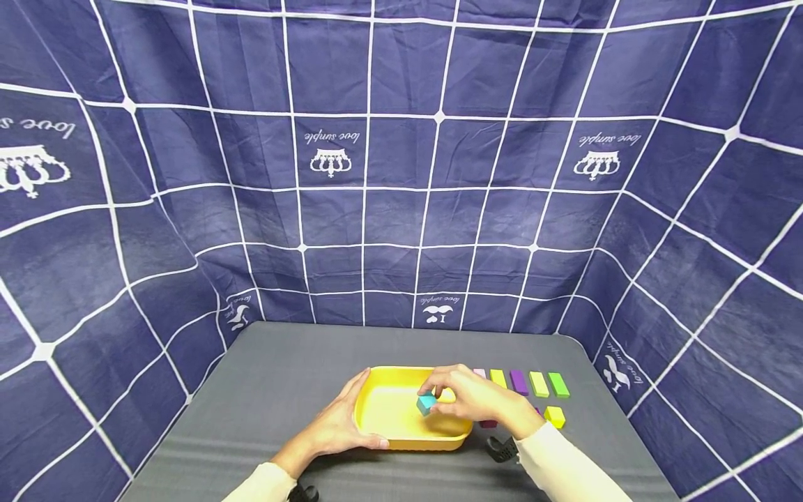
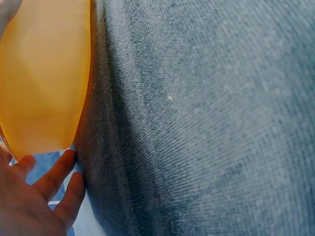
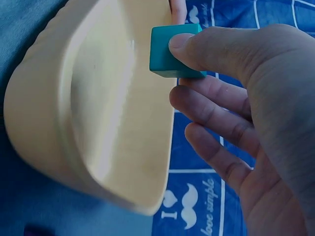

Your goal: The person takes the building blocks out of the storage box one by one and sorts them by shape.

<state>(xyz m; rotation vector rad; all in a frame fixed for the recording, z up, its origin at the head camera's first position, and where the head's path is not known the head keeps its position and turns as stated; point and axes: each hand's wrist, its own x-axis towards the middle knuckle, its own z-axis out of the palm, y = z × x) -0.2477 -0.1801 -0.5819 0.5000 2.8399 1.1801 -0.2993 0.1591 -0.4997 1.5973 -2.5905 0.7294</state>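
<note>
A teal cube (image 1: 426, 404) is pinched in my right hand (image 1: 467, 396), over the inside of a yellow tray (image 1: 426, 443). In the right wrist view the thumb presses one face of the cube (image 3: 165, 49), while the other fingers are spread below. The tray's floor looks bare where it shows. My left hand (image 1: 339, 424) rests against the tray's left end, its thumb along the front wall and its fingers reaching toward the back corner. Seen from the left wrist, those fingers (image 2: 59, 172) lie fairly straight against the tray's end.
Right of the tray, a row of blocks includes a purple block (image 1: 518, 382), a pale yellow block (image 1: 539, 384) and a green block (image 1: 558, 385). Nearer stand a yellow cube (image 1: 555, 417) and a dark red block (image 1: 488, 423), partly hidden. Patterned blue cloth (image 1: 401, 223) surrounds the grey table (image 1: 282, 369).
</note>
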